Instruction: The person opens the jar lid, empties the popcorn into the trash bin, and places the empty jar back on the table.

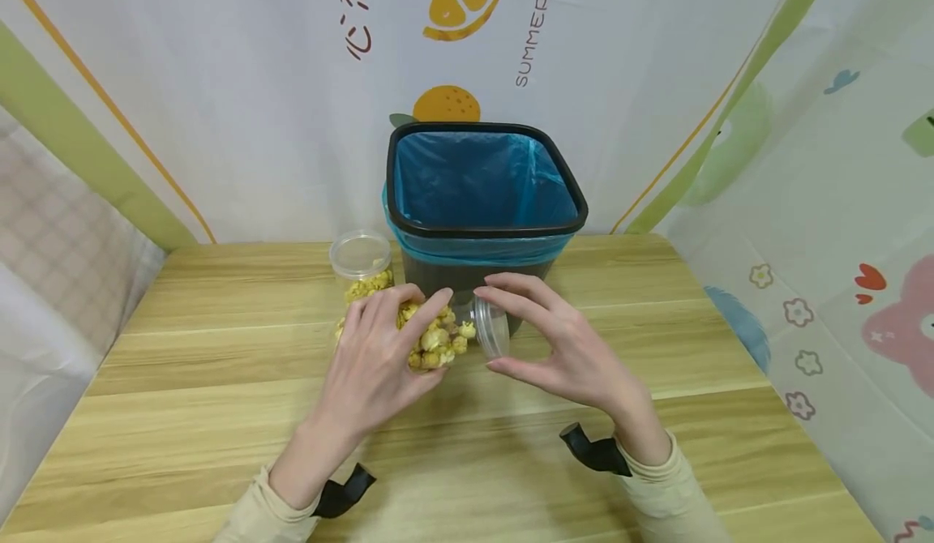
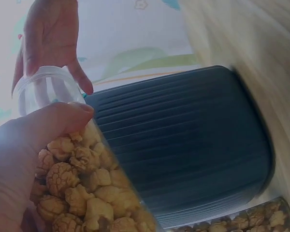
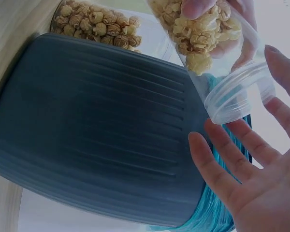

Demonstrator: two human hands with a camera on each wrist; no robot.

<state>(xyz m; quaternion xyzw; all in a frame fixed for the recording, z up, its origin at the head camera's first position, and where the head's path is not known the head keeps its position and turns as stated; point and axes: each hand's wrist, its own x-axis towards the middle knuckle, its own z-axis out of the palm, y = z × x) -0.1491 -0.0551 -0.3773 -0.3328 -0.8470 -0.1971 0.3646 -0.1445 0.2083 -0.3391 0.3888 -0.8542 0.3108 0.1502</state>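
In the head view my left hand [image 1: 372, 348] grips a clear plastic jar of popcorn [image 1: 438, 340], tipped on its side in front of the bin. Its thumb [image 2: 58, 121] lies along the jar wall in the left wrist view. At the jar's right end is a clear lid [image 1: 492, 328], with the jar's neck beside it. My right hand [image 1: 562, 336] holds this lid at its rim, thumb below and fingers above. Part of the popcorn is hidden behind my left hand. A bare stretch of clear wall shows between the popcorn [image 3: 198, 43] and the lid.
A dark bin [image 1: 474, 271] lined with a blue bag [image 1: 485, 174] stands at the back of the wooden table [image 1: 219, 397]. Left of it is a second clear jar of popcorn [image 1: 361, 263], upright. Printed curtains [image 1: 277, 121] hang behind and at the sides.
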